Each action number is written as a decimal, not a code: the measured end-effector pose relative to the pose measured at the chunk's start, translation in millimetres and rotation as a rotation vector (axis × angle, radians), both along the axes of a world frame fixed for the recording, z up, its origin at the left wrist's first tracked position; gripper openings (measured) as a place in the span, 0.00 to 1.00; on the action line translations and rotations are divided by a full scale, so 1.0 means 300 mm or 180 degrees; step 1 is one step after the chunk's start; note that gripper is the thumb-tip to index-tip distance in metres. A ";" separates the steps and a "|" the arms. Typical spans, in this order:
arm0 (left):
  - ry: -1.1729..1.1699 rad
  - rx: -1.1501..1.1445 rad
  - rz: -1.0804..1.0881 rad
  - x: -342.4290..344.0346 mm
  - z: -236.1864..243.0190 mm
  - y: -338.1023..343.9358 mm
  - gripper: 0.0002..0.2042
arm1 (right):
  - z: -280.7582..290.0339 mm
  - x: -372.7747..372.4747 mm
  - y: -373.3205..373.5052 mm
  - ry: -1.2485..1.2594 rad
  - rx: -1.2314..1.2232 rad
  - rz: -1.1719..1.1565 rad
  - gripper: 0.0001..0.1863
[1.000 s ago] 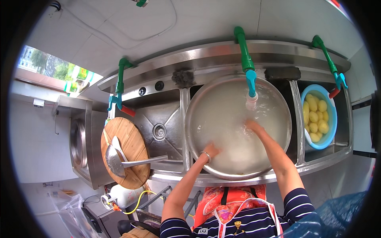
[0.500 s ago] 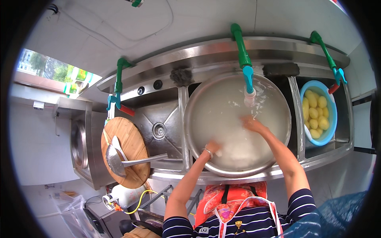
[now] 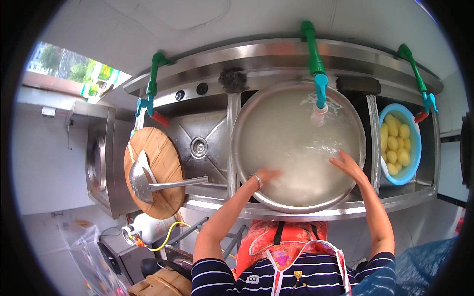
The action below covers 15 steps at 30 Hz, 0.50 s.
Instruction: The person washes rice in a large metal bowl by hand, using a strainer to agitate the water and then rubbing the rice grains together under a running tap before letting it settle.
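Observation:
A wide, round steel basin [image 3: 296,209] stands in the middle of the sink, filled with cloudy whitish water [image 3: 276,118]. Under the surface near its front lies a pale mass [image 3: 298,190], too blurred to name. My left hand [image 3: 267,175], with a bracelet at the wrist, dips into the water at the basin's left front; its fingers stretch to the right and their tips are smeared. Over the right side of the water my right hand [image 3: 347,165] has its fingers apart and holds nothing. A green pipe tap with a blue handle [image 3: 321,91] reaches over the basin's back.
Peeled potatoes [image 3: 397,143] fill a light blue tub [image 3: 416,160] in the right sink bay. At the left, a round wooden board [image 3: 170,165] carries a long-handled metal ladle [image 3: 168,186] and a knife [image 3: 146,163]. Dark scouring wool [image 3: 232,80] lies on the back ledge.
My right hand has come out toward the right side of the basin, away from the middle. My left hand stays near the left front. The whole view has shifted slightly.

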<state>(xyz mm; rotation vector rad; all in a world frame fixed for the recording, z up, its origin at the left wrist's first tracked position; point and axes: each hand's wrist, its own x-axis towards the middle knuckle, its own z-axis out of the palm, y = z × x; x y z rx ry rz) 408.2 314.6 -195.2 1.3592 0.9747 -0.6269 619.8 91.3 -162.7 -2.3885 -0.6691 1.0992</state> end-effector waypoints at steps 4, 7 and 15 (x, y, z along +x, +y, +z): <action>-0.0734 0.0287 -0.0367 -0.097 -0.195 -0.011 0.23 | -0.072 -0.010 -0.024 -0.0101 -0.0120 0.0190 0.39; -0.1116 0.1476 -0.2519 -0.083 -0.213 -0.004 0.29 | -0.147 0.007 -0.035 0.0354 -0.0293 -0.0064 0.39; -0.0213 0.0338 0.0663 0.053 -0.191 -0.083 0.26 | -0.259 0.050 0.067 0.0608 -0.0099 0.0235 0.35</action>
